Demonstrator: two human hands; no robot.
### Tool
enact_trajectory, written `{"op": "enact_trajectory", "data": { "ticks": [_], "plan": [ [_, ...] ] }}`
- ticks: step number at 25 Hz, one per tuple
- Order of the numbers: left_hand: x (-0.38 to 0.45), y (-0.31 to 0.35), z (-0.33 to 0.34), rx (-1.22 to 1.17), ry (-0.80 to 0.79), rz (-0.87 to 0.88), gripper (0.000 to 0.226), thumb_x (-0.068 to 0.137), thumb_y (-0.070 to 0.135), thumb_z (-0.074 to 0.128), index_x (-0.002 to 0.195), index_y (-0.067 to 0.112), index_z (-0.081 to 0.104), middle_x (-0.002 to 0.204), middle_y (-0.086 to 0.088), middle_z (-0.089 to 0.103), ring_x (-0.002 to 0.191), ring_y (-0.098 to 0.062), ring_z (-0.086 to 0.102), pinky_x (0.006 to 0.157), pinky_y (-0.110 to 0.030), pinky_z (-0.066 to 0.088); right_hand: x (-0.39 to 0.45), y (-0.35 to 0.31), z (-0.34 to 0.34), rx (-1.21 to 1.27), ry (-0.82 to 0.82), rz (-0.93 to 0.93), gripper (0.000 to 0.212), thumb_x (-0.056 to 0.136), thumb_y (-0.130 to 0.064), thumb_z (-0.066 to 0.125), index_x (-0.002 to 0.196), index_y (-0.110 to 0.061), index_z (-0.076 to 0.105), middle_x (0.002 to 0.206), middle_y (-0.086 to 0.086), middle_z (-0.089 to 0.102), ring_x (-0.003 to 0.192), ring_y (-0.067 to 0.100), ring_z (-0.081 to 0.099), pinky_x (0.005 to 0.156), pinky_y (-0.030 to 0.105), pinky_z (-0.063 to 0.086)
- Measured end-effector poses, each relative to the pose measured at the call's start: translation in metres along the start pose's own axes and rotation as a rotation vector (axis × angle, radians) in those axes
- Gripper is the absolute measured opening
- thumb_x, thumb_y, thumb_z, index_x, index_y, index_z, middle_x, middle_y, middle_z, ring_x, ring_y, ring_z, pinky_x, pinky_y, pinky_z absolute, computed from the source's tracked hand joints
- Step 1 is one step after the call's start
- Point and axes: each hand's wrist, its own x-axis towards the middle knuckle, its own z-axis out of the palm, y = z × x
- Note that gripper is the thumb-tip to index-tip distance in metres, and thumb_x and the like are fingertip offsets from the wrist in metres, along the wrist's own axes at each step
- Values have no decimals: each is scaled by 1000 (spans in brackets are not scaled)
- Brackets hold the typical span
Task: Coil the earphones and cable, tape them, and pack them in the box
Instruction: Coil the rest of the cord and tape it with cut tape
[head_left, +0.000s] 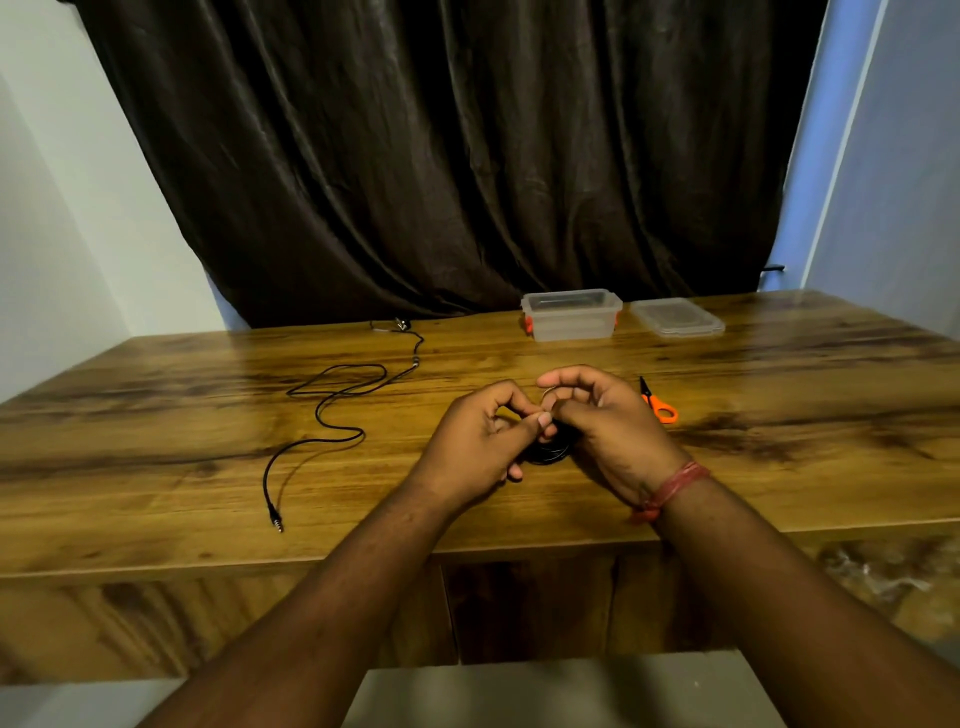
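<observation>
Mostly hidden, a black coil (548, 451) sits pinched between left hand (480, 447) and right hand (605, 423) grips.

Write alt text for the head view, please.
Both hands, left hand and right hand, hold a black coiled cable over a wooden table. A second black cable lies uncoiled to the left; orange scissors, open clear box and lid sit beyond.

No text, label, brand or number can be read on anything here.
</observation>
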Motion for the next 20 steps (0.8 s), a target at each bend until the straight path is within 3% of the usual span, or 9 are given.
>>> {"op": "enact_trajectory", "data": {
  "ticks": [6,11,13,17,20],
  "plan": [
    [4,-4,-1,-125,26,-51,13,93,22,66,85,20,56,84,-15,75,37,-11,52,45,-27,35,-3,0,2,-90,-62,-104,26,95,3,55,120,-5,56,79,2,61,75,18,58,79,33,50],
    [6,-3,-3,-181,25,-72,15,94,16,64,107,12,58,104,-16,64,37,-4,49,37,-24,44,-4,0,3,-194,-71,-147,34,95,1,56,125,-13,54,84,-1,64,82,16,61,81,34,53],
    [7,-4,-3,-160,15,-86,14,94,17,64,106,10,61,108,-20,62,36,-4,48,40,-25,48,-4,0,2,-228,-73,-157,41,91,3,61,126,-16,53,89,0,65,84,14,63,76,29,55],
    [10,-8,-4,-158,31,-95,8,93,17,65,94,9,64,99,-24,62,36,-3,47,39,-24,47,-4,1,1,-274,-74,-201,42,87,1,67,123,-19,54,90,1,65,82,9,62,74,25,52],
    [12,-12,-6,-198,36,-100,7,94,15,64,87,15,64,85,-13,64,37,-4,46,40,-25,45,-3,2,0,-316,-91,-229,42,87,1,68,121,-20,56,93,2,62,81,8,58,73,24,50]
  ]
}}
